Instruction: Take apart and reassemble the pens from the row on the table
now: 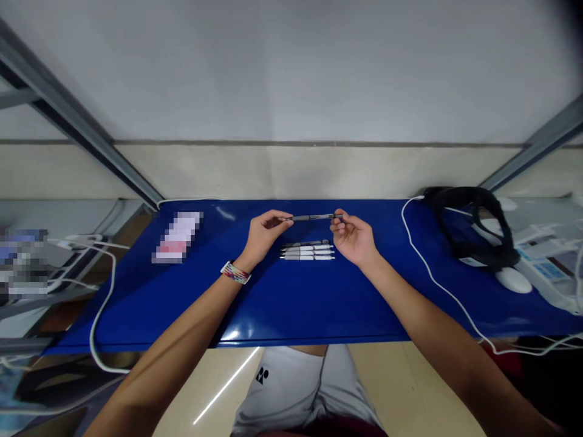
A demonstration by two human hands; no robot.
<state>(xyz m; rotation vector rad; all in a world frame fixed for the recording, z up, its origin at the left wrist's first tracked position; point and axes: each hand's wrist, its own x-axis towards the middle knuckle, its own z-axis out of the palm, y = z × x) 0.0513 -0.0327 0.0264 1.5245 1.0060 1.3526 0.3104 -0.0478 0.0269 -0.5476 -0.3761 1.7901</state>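
Observation:
A dark pen with a clear barrel (314, 217) is held level above the blue table (314, 309). My left hand (268, 229) pinches its left end, the tip side, between thumb and forefinger. At the other end, my right hand (353, 233) grips the pen with thumb and fingers. Just below and nearer to me, several pens (307, 250) lie side by side in a neat row, their tips to the left; the farthest is dark and the nearer ones are white with grey grips. A patterned band (235, 272) circles my left wrist.
To the right lie a black head-strap device (473, 224), a white cable (428, 267) and a rounded white object (514, 280). A blurred-out pale and pink item (177, 237) is at left. A wall (300, 173) stands behind the table, with metal posts (100, 133) at the sides.

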